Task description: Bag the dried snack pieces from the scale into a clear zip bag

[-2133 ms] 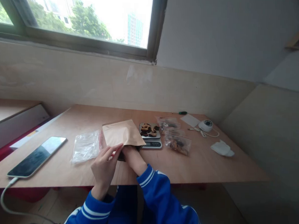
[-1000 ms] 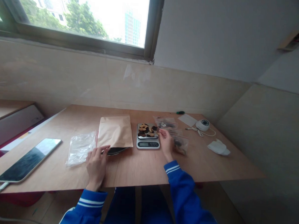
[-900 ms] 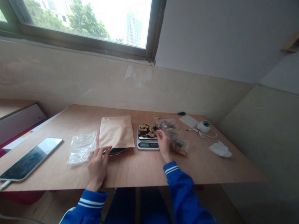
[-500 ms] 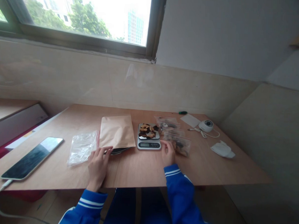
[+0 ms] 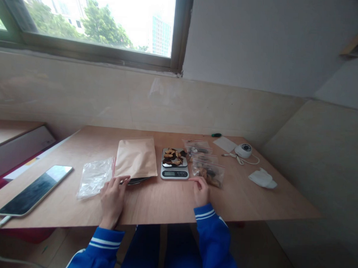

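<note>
Head view: we find the left hand [image 5: 113, 195] pinching the near-left mouth edge of the paper bag [image 5: 137, 158] between thumb and fingers; the bag lies on the table [image 5: 161, 202], left of the digital scale [image 5: 175, 174]. We record dried slices [image 5: 174, 156] on its plate. The right hand [image 5: 201, 192] is loosely open, index pointing to the scale's near-right corner; contact we cannot tell

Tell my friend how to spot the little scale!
On the wooden table under the window, find the brown paper bag. The little scale sits right of it, beside clear plastic bags; unlike those, it has a display and loose brown pieces on top.
</note>
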Motion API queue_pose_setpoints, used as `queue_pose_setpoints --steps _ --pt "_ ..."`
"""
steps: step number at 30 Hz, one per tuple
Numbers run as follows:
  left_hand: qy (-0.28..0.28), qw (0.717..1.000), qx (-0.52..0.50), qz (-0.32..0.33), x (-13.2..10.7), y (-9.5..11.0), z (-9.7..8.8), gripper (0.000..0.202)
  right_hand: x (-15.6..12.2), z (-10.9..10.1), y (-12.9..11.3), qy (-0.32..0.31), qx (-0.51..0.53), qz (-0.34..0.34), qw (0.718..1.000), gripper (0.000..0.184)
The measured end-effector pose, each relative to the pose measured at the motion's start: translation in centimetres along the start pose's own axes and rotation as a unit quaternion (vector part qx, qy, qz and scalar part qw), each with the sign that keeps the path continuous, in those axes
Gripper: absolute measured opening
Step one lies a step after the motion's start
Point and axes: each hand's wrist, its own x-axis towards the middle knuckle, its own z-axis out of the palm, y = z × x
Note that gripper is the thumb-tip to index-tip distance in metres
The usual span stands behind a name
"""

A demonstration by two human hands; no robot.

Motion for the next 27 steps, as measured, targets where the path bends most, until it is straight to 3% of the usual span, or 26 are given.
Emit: queue_pose_setpoints --steps 16,20,23,25,27 --pt "-0.012 0.999 0.028 -0.024 0.2 0.3 0.3 0.022 -0.1 0.2 0.1 -0.007 -0.001 -0.005 1.0 0.026" --pt "0.041 0.999 0.004 -0.035 0.8 0.0 0.3 0.029 -0.1 0.2 0.2 0.001 0.003 -0.001 1.0 0.026" --pt "0.09 0.993 0.016 -0.071 1.2 -1.5 -0.2 0.038 -0.1 0.2 0.2 -0.001 0.005 -0.002 1.0 0.026" --pt "0.072 0.99 0.053 -0.106 1.5 -2.9 -0.6 0.04 -0.1 0.2 0.2 -0.005 0.005 -0.005 1.0 0.026" --pt "-0.003 0.987 0.105 -0.117 1.9 -4.3 -1.2 0.039 -0.1 0.2 0.1 -0.006 0.004 -0.008 1.0 0.026"
